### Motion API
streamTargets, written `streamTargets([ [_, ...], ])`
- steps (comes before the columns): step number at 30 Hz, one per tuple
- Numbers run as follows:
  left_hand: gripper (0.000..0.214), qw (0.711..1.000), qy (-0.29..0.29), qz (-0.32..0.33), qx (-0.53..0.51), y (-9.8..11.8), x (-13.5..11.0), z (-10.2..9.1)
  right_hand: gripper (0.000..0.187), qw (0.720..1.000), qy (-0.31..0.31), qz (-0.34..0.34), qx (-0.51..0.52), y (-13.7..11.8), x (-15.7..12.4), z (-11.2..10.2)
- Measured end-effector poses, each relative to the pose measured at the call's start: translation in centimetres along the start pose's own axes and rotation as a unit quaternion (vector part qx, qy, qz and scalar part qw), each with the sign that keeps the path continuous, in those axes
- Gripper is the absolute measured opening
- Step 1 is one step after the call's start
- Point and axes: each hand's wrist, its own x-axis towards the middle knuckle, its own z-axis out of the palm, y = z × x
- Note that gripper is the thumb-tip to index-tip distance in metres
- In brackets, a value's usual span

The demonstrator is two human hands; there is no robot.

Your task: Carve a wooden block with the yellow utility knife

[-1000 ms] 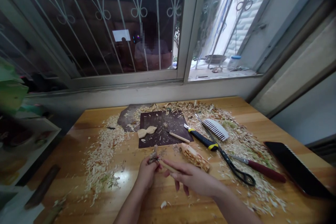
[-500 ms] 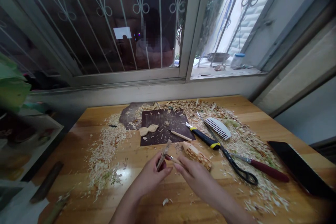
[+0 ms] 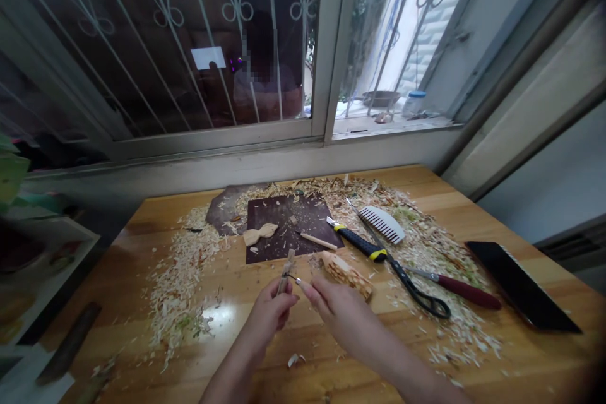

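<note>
My left hand [image 3: 268,317] is closed round a thin wooden stick [image 3: 286,267] that points up and away from me. My right hand [image 3: 339,312] pinches a small tool [image 3: 297,279] whose tip rests against the stick; what kind of tool it is I cannot make out. Both hands hover just above the wooden table [image 3: 118,278], near its front middle. A carved wood block [image 3: 346,274] lies right beside my right hand.
Wood shavings [image 3: 182,284] cover much of the table. A dark mat [image 3: 288,237] holds a bow-shaped wood piece [image 3: 260,234] and a small stick [image 3: 319,241]. To the right lie a utility knife [image 3: 357,243], scissors [image 3: 416,291], a white comb [image 3: 382,223], a red-handled tool [image 3: 457,288] and a black saw [image 3: 518,287].
The left hand turned the stick from low and flat to pointing upward. The right hand shifted from lying over the stick to pinching the tool at its side. The view drifted slightly.
</note>
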Motion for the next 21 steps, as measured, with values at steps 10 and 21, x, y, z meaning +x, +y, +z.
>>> streamTargets([
  [10,0.013,0.975,-0.103,-0.081,-0.178,0.4,-0.8,-0.5,0.035,0.999,-0.001,-0.002,-0.043,-0.5,0.0,-0.7],
  [21,0.01,0.875,-0.336,-0.101,-0.335,0.8,-1.8,-1.7,0.037,0.974,-0.018,-0.119,0.192,-0.3,-0.6,-0.7],
])
